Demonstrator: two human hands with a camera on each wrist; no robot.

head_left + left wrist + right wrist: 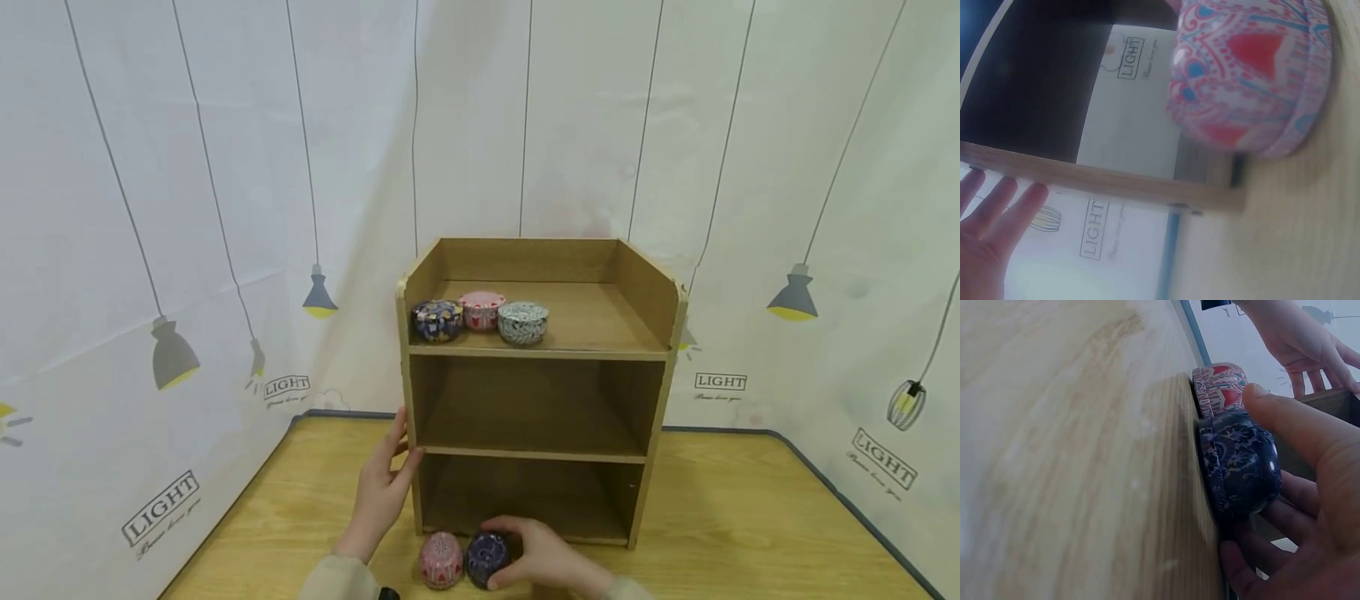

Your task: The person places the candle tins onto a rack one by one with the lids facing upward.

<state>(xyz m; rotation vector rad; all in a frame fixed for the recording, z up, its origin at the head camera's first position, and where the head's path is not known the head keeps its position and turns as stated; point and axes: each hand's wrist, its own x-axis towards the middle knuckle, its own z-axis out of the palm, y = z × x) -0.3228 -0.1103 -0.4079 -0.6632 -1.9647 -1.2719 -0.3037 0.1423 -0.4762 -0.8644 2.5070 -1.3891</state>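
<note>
The right grip curls thumb and fingers round the dark blue tin, which sits on the worktop; the pink tin stands just beside it, on the side away from the right grip; the left grip, fingers straight, touches the side of the wooden shelf; three patterned tins stand on its top, above both grips.

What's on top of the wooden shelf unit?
Three tins: a dark-blue tin, a pink tin and a whitish tin, toward the left. The top board directly beneath them is covered.
</note>
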